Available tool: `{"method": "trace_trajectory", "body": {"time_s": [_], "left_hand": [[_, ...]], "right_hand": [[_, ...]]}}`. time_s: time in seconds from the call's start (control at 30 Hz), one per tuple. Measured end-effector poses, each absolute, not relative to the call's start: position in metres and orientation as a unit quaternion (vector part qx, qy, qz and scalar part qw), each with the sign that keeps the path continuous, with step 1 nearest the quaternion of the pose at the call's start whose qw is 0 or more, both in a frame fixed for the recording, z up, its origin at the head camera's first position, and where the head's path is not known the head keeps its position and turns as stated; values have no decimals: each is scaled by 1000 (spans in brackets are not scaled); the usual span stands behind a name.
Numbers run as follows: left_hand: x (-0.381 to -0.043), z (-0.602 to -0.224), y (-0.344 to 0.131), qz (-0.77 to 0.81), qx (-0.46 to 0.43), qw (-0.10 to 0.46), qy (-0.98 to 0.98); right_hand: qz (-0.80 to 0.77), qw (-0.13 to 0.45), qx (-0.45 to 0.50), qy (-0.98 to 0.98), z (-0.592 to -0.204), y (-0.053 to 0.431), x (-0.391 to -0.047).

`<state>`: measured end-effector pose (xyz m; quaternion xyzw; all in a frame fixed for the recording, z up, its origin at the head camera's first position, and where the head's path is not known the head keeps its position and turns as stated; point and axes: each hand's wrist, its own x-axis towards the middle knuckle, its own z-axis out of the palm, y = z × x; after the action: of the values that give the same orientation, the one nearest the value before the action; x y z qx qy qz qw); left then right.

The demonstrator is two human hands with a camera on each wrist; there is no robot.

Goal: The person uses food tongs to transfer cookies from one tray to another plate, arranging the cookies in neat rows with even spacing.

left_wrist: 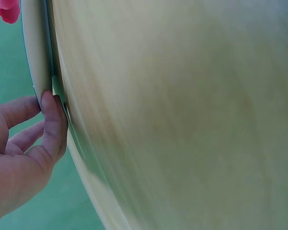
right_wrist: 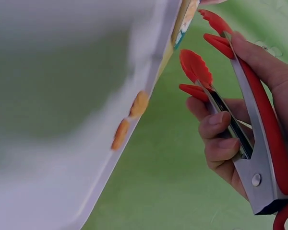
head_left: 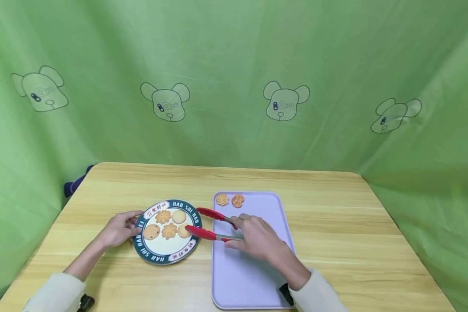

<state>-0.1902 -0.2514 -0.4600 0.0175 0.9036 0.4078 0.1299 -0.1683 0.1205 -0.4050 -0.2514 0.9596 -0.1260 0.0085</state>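
A round plate (head_left: 152,255) with a dark green lettered rim holds several cookies, among them a flower-shaped cookie (head_left: 163,216), a plain round cookie (head_left: 178,216) and a biscuit with a face (head_left: 151,232). My left hand (head_left: 118,229) pinches the plate's left edge, thumb above and fingers beneath. In my right hand (head_left: 257,236) are metal tongs (right_wrist: 259,163) with red tips. Those tips stand apart, pointing left at the plate's right side. One tip partly covers a round cookie (head_left: 183,232); nothing shows clasped between them.
A lilac tray (head_left: 238,277) lies right of the plate, beneath my right hand. At its far left corner sit a swirl cookie (head_left: 222,199) and a pretzel-shaped cookie (head_left: 238,200). The wooden table (head_left: 335,225) ends at a green curtain (head_left: 226,143).
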Motion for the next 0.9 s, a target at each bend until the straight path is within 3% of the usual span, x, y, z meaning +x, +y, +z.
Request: {"method": "trace_trajectory", "body": {"time_s": [0.47, 0.9], "left_hand": [[-190, -458, -252, 403, 15, 137, 905], [-191, -458, -252, 400, 15, 138, 906]], "right_hand": [[-136, -58, -167, 975, -421, 174, -176], [-110, -25, -118, 987, -421, 194, -190]]}}
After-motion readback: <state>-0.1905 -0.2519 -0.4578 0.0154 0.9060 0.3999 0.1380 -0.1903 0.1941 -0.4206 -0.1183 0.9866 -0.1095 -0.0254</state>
